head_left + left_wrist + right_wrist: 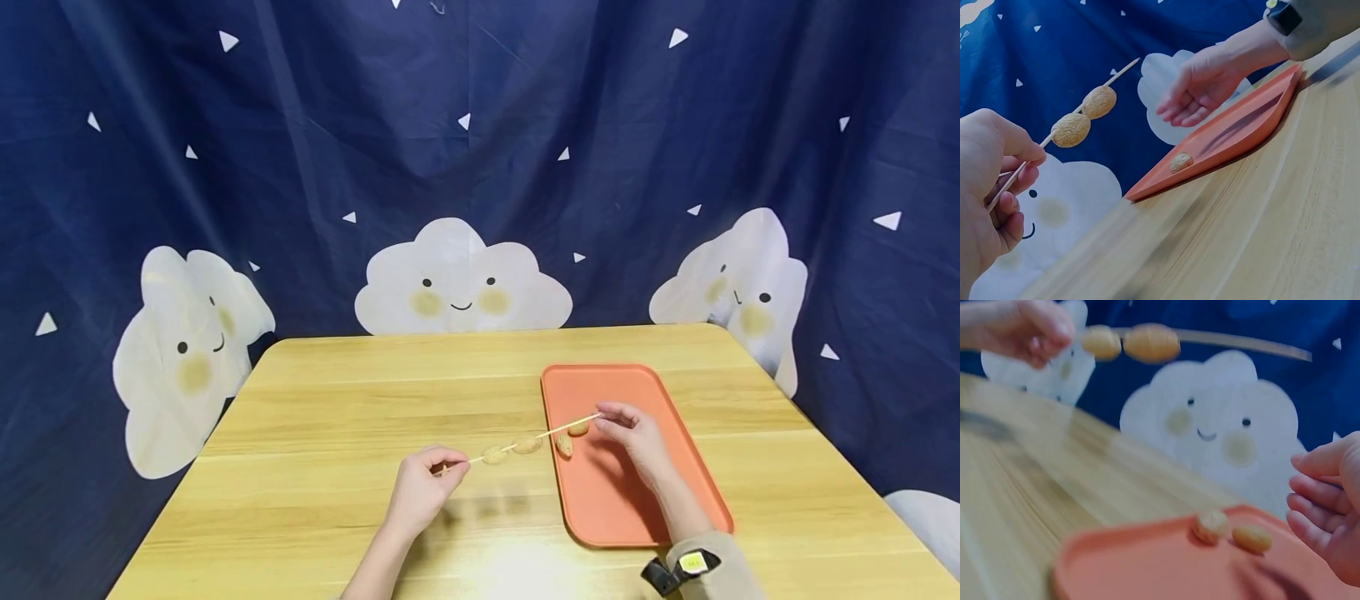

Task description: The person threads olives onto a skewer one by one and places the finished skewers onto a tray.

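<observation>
My left hand (426, 487) pinches the lower end of a thin wooden skewer (562, 428) between thumb and fingers. Two tan, wrinkled oval pieces, one nearer the hand (1071, 130) and one farther along (1099, 102), are threaded on it, close together. Beyond them the skewer's pointed end is bare. My right hand (637, 437) hovers over the orange tray (622, 512) with loosely bent fingers and nothing in them. Both wrist views show it apart from the skewer tip. Two similar pieces, a rounder one (1211, 526) and a longer one (1252, 539), lie on the tray near its left edge.
The tray sits on the right part of a light wooden table (337, 417). A dark blue curtain (315, 108) with white clouds and triangles hangs behind and along the sides. A watch (686, 567) is on my right wrist.
</observation>
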A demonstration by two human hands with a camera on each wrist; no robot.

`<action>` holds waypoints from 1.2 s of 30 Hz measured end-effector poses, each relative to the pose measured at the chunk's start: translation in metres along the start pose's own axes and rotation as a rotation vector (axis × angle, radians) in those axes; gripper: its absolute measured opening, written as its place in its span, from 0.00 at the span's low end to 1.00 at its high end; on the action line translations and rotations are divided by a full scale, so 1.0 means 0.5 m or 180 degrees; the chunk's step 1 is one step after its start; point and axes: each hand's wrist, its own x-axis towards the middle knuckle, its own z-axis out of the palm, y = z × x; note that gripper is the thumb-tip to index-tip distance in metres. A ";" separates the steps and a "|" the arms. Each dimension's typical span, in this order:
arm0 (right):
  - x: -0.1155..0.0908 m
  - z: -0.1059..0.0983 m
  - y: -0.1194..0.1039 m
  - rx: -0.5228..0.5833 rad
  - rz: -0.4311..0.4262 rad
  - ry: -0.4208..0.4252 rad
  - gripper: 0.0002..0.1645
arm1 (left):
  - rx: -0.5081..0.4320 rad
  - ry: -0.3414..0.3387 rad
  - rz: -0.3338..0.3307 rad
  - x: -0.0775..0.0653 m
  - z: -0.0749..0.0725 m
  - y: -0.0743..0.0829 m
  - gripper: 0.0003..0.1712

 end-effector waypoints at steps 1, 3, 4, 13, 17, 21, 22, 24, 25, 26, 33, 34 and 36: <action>0.007 -0.003 0.004 -0.0100 0.0029 0.0013 0.24 | 0.0013 0.0012 0.0002 0.000 0.000 0.000 0.03; 0.020 -0.010 0.013 -0.0279 0.0095 0.0028 0.24 | 0.0032 0.0021 0.0027 0.000 -0.001 0.001 0.02; 0.026 -0.012 0.018 -0.0329 0.0126 0.0022 0.24 | 0.0051 0.0019 0.0041 0.000 -0.001 0.001 0.02; 0.058 -0.025 0.057 -0.0708 0.0242 -0.0295 0.24 | 0.0126 -0.0028 0.0109 -0.004 0.000 0.000 0.02; 0.060 -0.023 0.060 -0.1025 0.0072 -0.0503 0.22 | 0.0134 -0.0035 0.0118 -0.005 0.000 0.001 0.02; 0.060 -0.018 0.059 -0.1300 -0.0060 -0.0656 0.22 | 0.0150 -0.0022 0.0144 -0.005 -0.001 0.002 0.03; 0.060 -0.016 0.059 -0.1316 -0.0060 -0.0659 0.22 | 0.0153 -0.0017 0.0164 -0.005 -0.002 0.002 0.03; 0.059 -0.012 0.058 -0.1355 -0.0060 -0.0651 0.21 | 0.0155 -0.0013 0.0186 -0.006 -0.002 0.001 0.03; 0.059 -0.010 0.058 -0.1381 -0.0070 -0.0638 0.21 | 0.0156 -0.0012 0.0205 -0.006 -0.002 0.001 0.03; 0.058 -0.008 0.058 -0.1419 -0.0070 -0.0613 0.21 | 0.0155 -0.0015 0.0207 -0.006 -0.002 0.001 0.03; 0.056 -0.003 0.062 -0.1665 -0.0025 -0.0422 0.17 | 0.0106 -0.0006 0.0157 -0.007 -0.003 0.002 0.01; 0.056 -0.003 0.062 -0.1694 -0.0037 -0.0413 0.17 | 0.0100 0.0000 0.0158 -0.007 -0.003 0.002 0.01; 0.055 -0.004 0.061 -0.1709 -0.0057 -0.0428 0.16 | 0.0086 0.0004 0.0162 -0.008 -0.003 0.003 0.02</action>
